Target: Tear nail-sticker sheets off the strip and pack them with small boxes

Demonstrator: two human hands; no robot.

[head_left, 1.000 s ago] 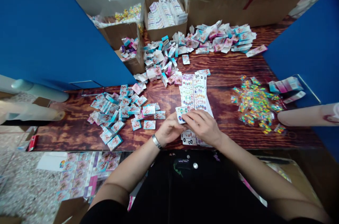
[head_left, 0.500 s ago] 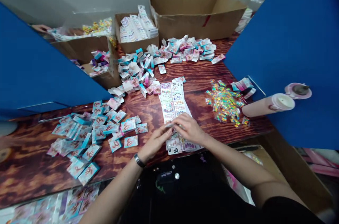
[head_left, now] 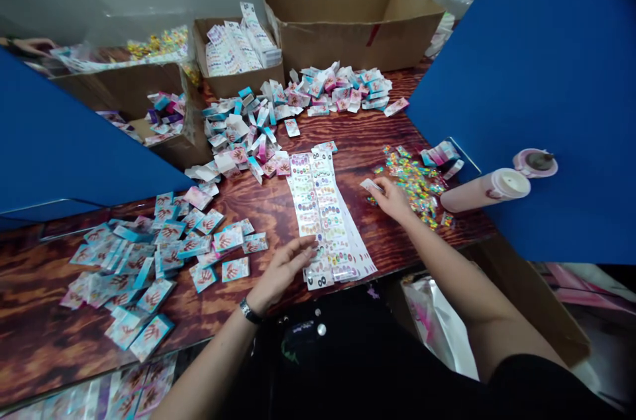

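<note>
Right hand [head_left: 392, 201] pinches a small white card [head_left: 370, 185] between thumb and fingertips, just beside a loose heap of colourful cellophane packets [head_left: 410, 181] toward the bench's right end. Left hand [head_left: 281, 267], fingers spread and lightly curled, sits at the lower part of the fanned nail-sticker strips [head_left: 318, 211], its fingertips touching them, with a wristwatch [head_left: 248, 311] around the wrist. The strips lie at a slant across the middle of the dark wood-grain bench [head_left: 44, 354], their lower ends close to its front edge. Left of them, flat hand-printed packs [head_left: 149, 267] spread out to the bench's left end, and a tumbled pile of blue-and-pink boxes [head_left: 243, 135] runs along the back. Open bare wood remains between the strips and the packets, and a narrower strip between the strips and the left packs. Cardboard boxes [head_left: 348, 22] stand at the back edge, one filled with white sheets [head_left: 236, 42]. A pink tumbler [head_left: 484, 189] lies on its side at the right end against a blue panel [head_left: 546, 108], its pink lid [head_left: 534, 163] just beyond. Another person's hand [head_left: 30, 44] shows at the far upper left, well apart.
</note>
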